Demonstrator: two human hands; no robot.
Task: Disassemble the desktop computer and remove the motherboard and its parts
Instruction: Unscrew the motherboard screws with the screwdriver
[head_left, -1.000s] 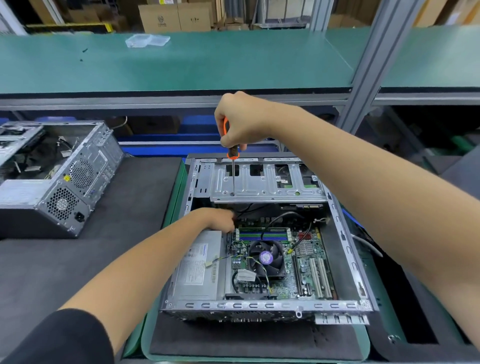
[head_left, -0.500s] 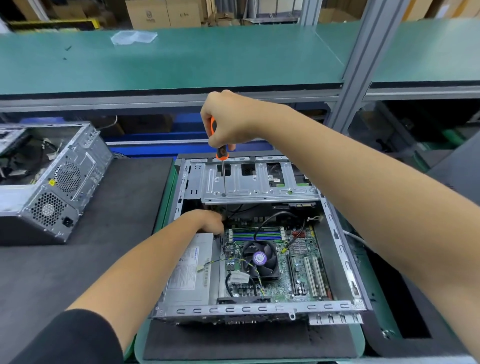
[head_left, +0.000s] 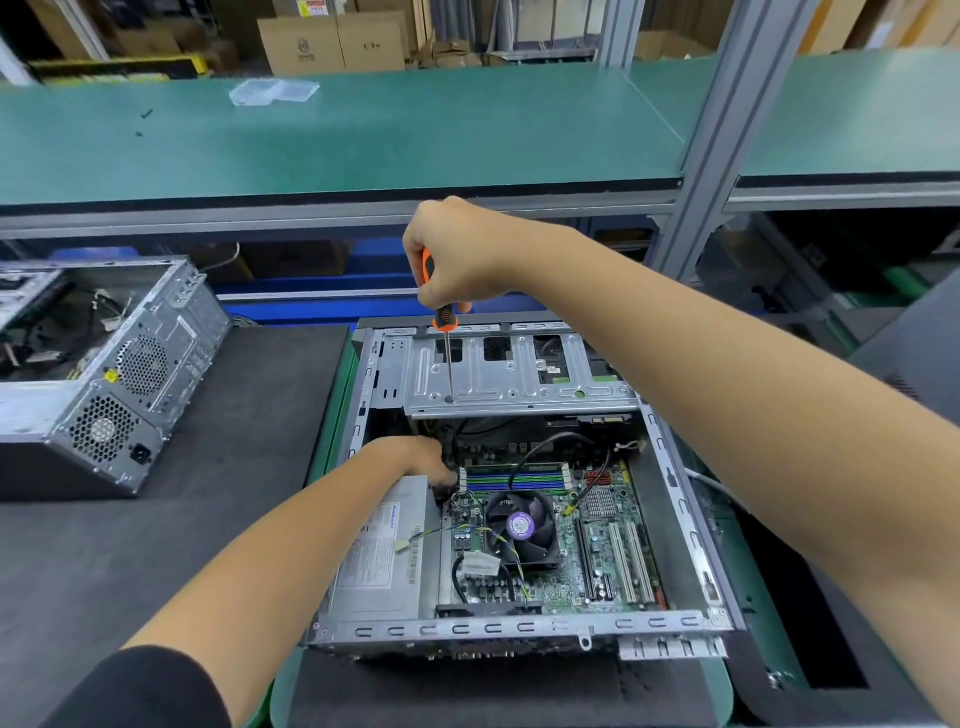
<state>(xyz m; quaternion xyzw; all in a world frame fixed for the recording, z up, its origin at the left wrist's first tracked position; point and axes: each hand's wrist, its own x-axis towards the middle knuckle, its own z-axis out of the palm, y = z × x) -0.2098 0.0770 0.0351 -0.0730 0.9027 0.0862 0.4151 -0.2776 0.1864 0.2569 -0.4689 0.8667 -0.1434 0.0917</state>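
Note:
An open desktop case (head_left: 675, 499) lies flat in front of me. Inside it sit the green motherboard (head_left: 597, 566), a black CPU fan (head_left: 522, 527) and a silver power supply (head_left: 382, 558). My right hand (head_left: 462, 254) grips an orange-and-black screwdriver (head_left: 444, 340) upright, its tip resting on the metal drive cage (head_left: 519, 387) at the case's far side. My left hand (head_left: 415, 460) reaches into the case beside the power supply's far corner, by the memory slots. Its fingertips are hidden among dark cables there.
A second opened computer case (head_left: 119, 374) stands on the dark mat (head_left: 218, 493) to the left. A green shelf (head_left: 363, 135) runs across above the bench, held by a grey metal post (head_left: 722, 140). Cardboard boxes (head_left: 332, 44) stand behind.
Both hands stay in place on the case. The screwdriver tip has come down onto the drive cage. Only my head shifted slightly.

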